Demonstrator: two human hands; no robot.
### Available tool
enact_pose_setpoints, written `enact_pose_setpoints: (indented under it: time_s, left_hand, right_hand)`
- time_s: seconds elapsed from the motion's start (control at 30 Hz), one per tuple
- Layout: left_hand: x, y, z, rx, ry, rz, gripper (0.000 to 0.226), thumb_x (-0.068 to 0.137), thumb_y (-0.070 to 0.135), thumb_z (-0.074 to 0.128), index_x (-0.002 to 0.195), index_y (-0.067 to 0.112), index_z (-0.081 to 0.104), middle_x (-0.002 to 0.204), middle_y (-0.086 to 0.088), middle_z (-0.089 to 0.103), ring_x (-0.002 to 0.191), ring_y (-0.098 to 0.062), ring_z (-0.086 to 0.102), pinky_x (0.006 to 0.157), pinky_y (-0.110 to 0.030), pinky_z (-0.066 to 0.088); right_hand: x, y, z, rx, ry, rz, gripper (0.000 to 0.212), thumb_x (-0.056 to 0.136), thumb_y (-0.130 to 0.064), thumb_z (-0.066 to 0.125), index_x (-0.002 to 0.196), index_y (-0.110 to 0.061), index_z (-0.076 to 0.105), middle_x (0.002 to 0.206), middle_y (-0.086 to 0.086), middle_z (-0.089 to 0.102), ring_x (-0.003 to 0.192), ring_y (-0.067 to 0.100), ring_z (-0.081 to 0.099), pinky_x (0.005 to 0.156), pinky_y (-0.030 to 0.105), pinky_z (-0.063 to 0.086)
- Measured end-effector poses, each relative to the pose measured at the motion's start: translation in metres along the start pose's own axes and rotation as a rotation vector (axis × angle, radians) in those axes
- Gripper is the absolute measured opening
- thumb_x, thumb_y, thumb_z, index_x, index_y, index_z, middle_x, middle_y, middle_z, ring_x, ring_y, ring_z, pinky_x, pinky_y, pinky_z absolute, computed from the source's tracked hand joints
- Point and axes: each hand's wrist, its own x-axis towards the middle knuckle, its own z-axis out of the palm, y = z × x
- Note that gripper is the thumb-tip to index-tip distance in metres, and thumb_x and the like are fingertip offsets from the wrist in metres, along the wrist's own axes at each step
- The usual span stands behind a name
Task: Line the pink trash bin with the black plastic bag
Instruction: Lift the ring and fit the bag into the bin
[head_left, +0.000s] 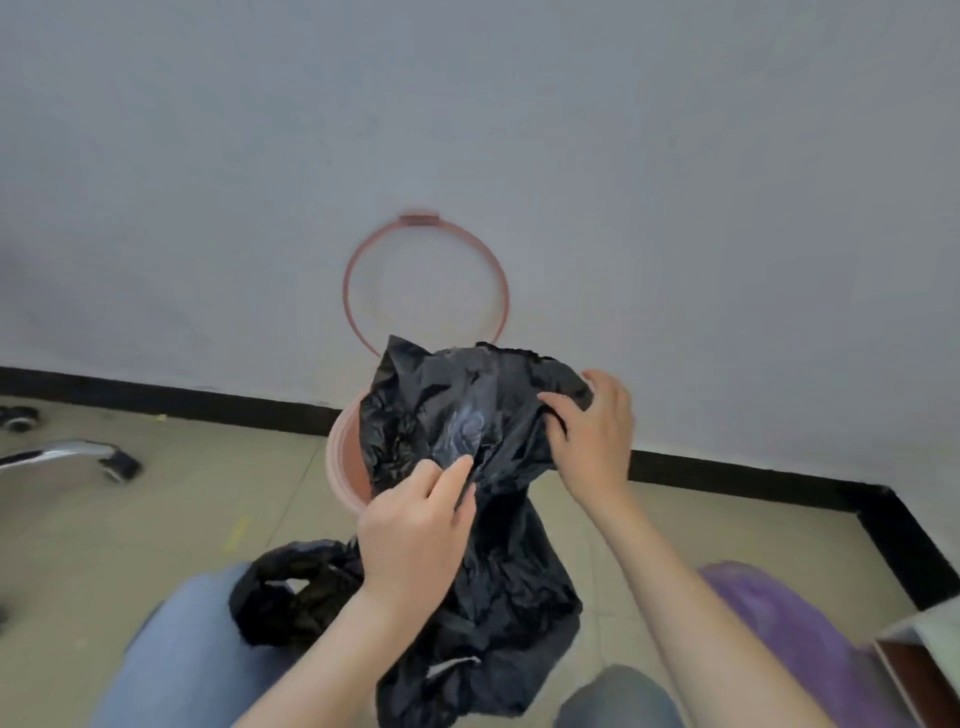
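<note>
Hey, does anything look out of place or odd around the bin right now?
The pink ring stands up against the wall, off the pink trash bin. The black plastic bag, held by the left hand and the right hand, is crumpled and unopened, mostly hanging outside the bin.

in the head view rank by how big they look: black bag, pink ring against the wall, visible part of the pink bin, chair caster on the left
1. black bag
2. pink ring
3. pink bin, mostly hidden behind the bag
4. chair caster
The bag is nearest the camera, which inflates it.
</note>
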Motion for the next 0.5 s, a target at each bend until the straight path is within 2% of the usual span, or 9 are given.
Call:
enact_pose_setpoints:
  time_s: [0.07, 0.1, 0.13, 0.17, 0.23, 0.3, 0.4, 0.43, 0.5]
  left_hand:
    - [-0.005, -0.009, 0.018, 0.105, -0.188, -0.111, 0.025, 0.072, 0.018, 0.075, 0.096, 0.010, 0.072, 0.066, -0.005, 0.063, 0.043, -0.018, 0.056, 0.037, -0.021, 0.043]
    - [-0.007, -0.013, 0.030, 0.162, -0.393, -0.223, 0.037, 0.079, 0.024, 0.072, 0.112, 0.010, 0.065, 0.085, -0.008, 0.065, 0.060, -0.019, 0.062, 0.045, -0.024, 0.048]
    - [-0.010, -0.020, 0.044, 0.211, -0.604, -0.363, 0.049, 0.087, 0.034, 0.061, 0.130, 0.011, 0.049, 0.109, -0.010, 0.060, 0.088, -0.021, 0.062, 0.062, -0.028, 0.052]
    - [-0.014, -0.027, 0.057, 0.210, -0.759, -0.480, 0.059, 0.091, 0.044, 0.049, 0.140, 0.014, 0.033, 0.130, -0.011, 0.048, 0.113, -0.024, 0.052, 0.082, -0.031, 0.049]
    - [-0.021, -0.037, 0.076, 0.156, -1.004, -0.597, 0.068, 0.092, 0.054, 0.038, 0.145, 0.018, 0.018, 0.147, -0.009, 0.032, 0.133, -0.029, 0.033, 0.103, -0.041, 0.036]
    - [-0.024, -0.044, 0.080, 0.175, -0.980, -0.544, 0.067, 0.091, 0.058, 0.036, 0.143, 0.017, 0.026, 0.146, -0.006, 0.037, 0.133, -0.028, 0.033, 0.104, -0.044, 0.032]
    - [-0.015, -0.063, 0.074, 0.209, -0.690, -0.524, 0.059, 0.089, 0.060, 0.035, 0.131, 0.021, 0.047, 0.142, -0.001, 0.043, 0.131, -0.024, 0.034, 0.101, -0.041, 0.032]
    - [-0.010, -0.072, 0.071, 0.215, -0.628, -0.564, 0.060, 0.088, 0.061, 0.035, 0.132, 0.022, 0.045, 0.146, -0.003, 0.038, 0.134, -0.025, 0.029, 0.103, -0.042, 0.031]
    - [0.001, -0.093, 0.068, 0.220, -0.684, -0.707, 0.071, 0.087, 0.063, 0.036, 0.144, 0.024, 0.020, 0.155, -0.011, 0.015, 0.140, -0.033, 0.014, 0.108, -0.049, 0.025]
  right_hand:
    - [-0.010, -0.003, 0.033, -0.052, -0.229, 0.047, 0.044, 0.094, -0.014, 0.047, 0.136, -0.022, 0.041, 0.151, 0.025, 0.020, 0.140, 0.042, 0.012, 0.112, 0.052, 0.021]
    - [-0.015, -0.002, 0.048, -0.055, -0.303, 0.078, 0.048, 0.097, -0.021, 0.041, 0.142, -0.027, 0.027, 0.155, 0.021, 0.008, 0.143, 0.038, 0.003, 0.114, 0.051, 0.016]
    - [-0.019, 0.001, 0.061, -0.042, -0.369, 0.103, 0.050, 0.098, -0.029, 0.036, 0.144, -0.030, 0.018, 0.156, 0.019, 0.002, 0.143, 0.037, -0.002, 0.115, 0.052, 0.013]
    - [-0.024, 0.003, 0.072, -0.019, -0.434, 0.124, 0.051, 0.098, -0.038, 0.033, 0.145, -0.033, 0.013, 0.157, 0.016, -0.002, 0.143, 0.037, -0.004, 0.115, 0.052, 0.013]
    - [-0.030, 0.005, 0.090, 0.035, -0.564, 0.134, 0.057, 0.094, -0.051, 0.031, 0.144, -0.039, 0.007, 0.158, 0.011, -0.008, 0.143, 0.037, -0.008, 0.115, 0.053, 0.012]
    - [-0.036, 0.002, 0.102, 0.068, -0.650, 0.089, 0.060, 0.093, -0.055, 0.032, 0.143, -0.041, 0.003, 0.157, 0.009, -0.013, 0.143, 0.034, -0.010, 0.116, 0.051, 0.010]
    - [-0.039, -0.006, 0.111, 0.099, -0.718, 0.040, 0.062, 0.092, -0.056, 0.035, 0.142, -0.044, 0.001, 0.157, 0.009, -0.014, 0.144, 0.032, -0.008, 0.117, 0.049, 0.011]
    - [-0.038, -0.009, 0.113, 0.119, -0.745, 0.042, 0.061, 0.092, -0.057, 0.035, 0.142, -0.045, 0.001, 0.157, 0.008, -0.015, 0.144, 0.033, -0.007, 0.117, 0.049, 0.011]
    - [-0.037, -0.016, 0.117, 0.147, -0.807, 0.055, 0.060, 0.092, -0.057, 0.035, 0.141, -0.047, 0.002, 0.157, 0.006, -0.015, 0.144, 0.034, -0.006, 0.117, 0.050, 0.011]
